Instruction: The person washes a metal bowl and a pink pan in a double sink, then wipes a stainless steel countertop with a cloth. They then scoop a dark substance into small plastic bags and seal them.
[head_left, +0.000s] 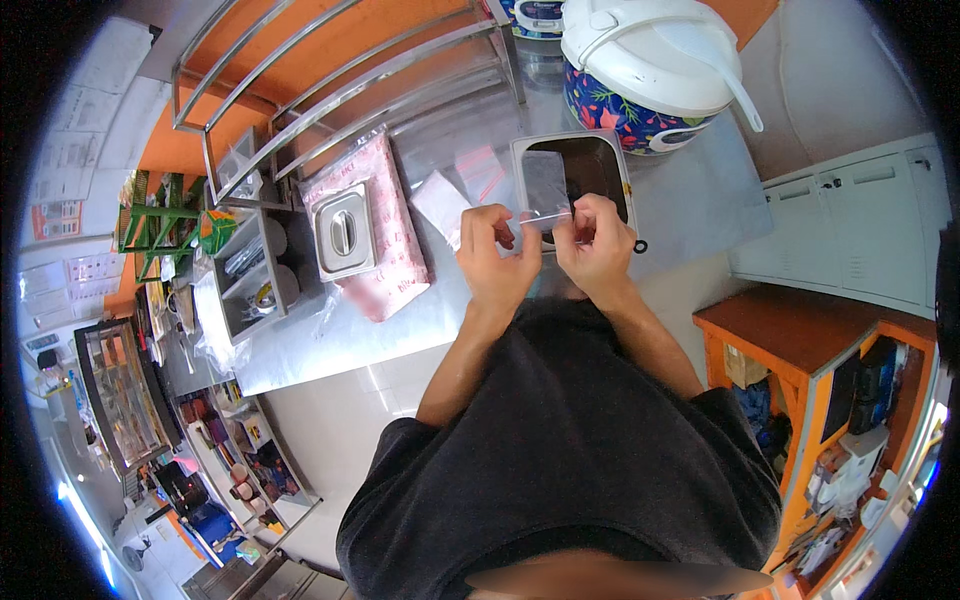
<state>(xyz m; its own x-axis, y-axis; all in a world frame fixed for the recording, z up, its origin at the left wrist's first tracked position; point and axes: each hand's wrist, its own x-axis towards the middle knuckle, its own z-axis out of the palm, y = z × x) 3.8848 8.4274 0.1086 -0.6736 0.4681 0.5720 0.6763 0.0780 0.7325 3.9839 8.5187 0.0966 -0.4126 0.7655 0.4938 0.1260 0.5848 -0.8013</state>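
Note:
A small clear plastic zip bag (545, 184) is stretched between my two hands, its zip edge towards me. My left hand (499, 244) pinches one corner of that edge, and my right hand (596, 240) pinches the other. Under the bag lies a steel pan (627, 169) with dark contents, partly hidden by my right hand. Left of the pan, more small zip bags (481, 171) and a white packet or paper (441, 201) rest on the steel table (439, 300). Farther left, a lidded steel container (344, 231) sits on a pink printed plastic package (394, 255).
Two floral-patterned rice cookers stand at the back right, the nearer one (645, 105) with a white scoop on its lid. A metal rack (360, 82) runs along the back. A grey divided box (259, 281) is at left. Pale lockers (840, 225) and a brown-topped cabinet (787, 326) are at right.

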